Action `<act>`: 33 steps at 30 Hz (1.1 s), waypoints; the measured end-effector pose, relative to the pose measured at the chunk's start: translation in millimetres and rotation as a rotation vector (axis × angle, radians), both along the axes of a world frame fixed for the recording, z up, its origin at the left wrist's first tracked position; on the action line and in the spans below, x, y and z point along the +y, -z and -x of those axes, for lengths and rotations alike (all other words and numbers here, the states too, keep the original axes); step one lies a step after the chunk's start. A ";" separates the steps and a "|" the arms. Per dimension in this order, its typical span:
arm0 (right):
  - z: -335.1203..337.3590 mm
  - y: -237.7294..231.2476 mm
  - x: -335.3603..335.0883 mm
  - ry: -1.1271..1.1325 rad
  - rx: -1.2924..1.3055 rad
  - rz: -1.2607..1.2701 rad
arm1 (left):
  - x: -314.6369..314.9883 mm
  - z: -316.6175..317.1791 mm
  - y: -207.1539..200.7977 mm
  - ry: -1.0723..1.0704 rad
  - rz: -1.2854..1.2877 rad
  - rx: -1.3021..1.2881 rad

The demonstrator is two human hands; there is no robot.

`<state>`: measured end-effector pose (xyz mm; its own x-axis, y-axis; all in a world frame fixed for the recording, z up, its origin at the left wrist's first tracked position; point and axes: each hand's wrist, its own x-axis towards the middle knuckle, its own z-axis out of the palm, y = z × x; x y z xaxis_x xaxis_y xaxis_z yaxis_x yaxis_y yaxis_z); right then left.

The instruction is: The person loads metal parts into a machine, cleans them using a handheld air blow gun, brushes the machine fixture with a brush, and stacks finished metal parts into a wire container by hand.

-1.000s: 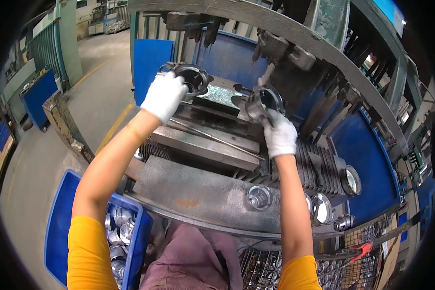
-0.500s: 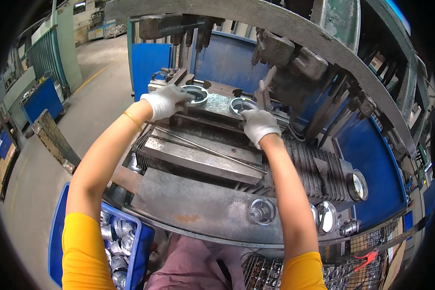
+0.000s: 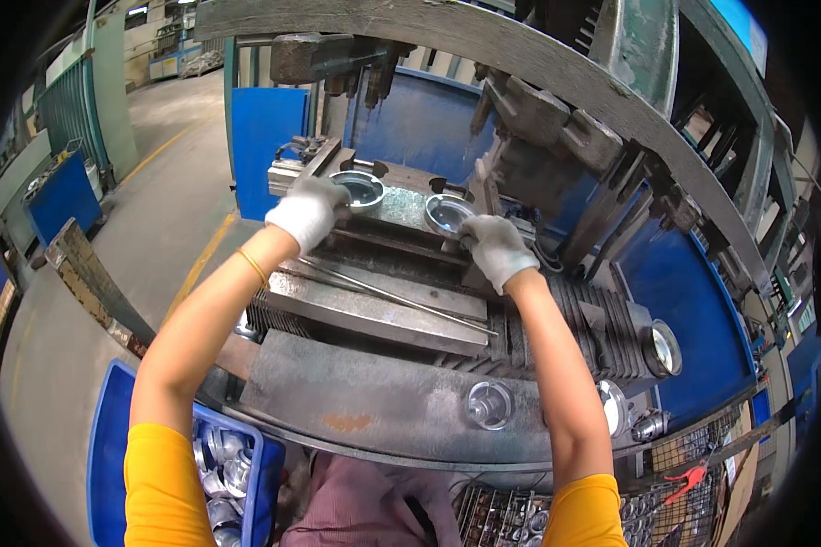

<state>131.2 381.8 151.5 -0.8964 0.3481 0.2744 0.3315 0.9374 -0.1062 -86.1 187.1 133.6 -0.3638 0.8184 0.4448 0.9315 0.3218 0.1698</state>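
Both my hands wear white gloves and reach to the front of a machine fixture (image 3: 401,206). Two round, ring-rimmed metal parts sit on it: a left part (image 3: 359,190) and a right part (image 3: 449,215). Beside the left part, at the fixture's front left, my left hand (image 3: 306,213) has its fingers curled in; what they grip, if anything, is hidden. My right hand (image 3: 500,248) is closed just below the right part's near right edge, its fingertips at something too small to make out. A thin metal rod (image 3: 397,294) lies on the steel block in front.
Drill-like spindles (image 3: 379,87) hang over the fixture. A metal cup (image 3: 490,405) stands on the front ledge (image 3: 337,387); more sit at its right. A blue bin (image 3: 109,456) of metal parts stands lower left. A red-handled tool (image 3: 684,483) lies by wire racks at lower right.
My left hand has moved back and down from the left part's rim. My right hand has slid off the right part to its lower right edge. The whole view has shifted slightly.
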 end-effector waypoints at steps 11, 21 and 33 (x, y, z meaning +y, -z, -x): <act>8.0 6.6 -29.6 0.095 0.098 -0.266 | 2.9 -4.8 4.5 -0.094 0.001 0.031; 8.4 -4.2 -57.0 0.140 0.125 -0.333 | -1.0 1.5 3.7 -0.072 0.020 0.209; -450.0 70.1 -97.6 0.874 1.159 0.010 | -2.9 -297.4 170.1 0.292 0.082 -0.421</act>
<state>581.1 284.2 81.4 0.3187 0.6628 0.6776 0.5106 0.4822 -0.7119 211.3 184.2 -36.5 -0.2491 0.9384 0.2394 0.8407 0.0867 0.5346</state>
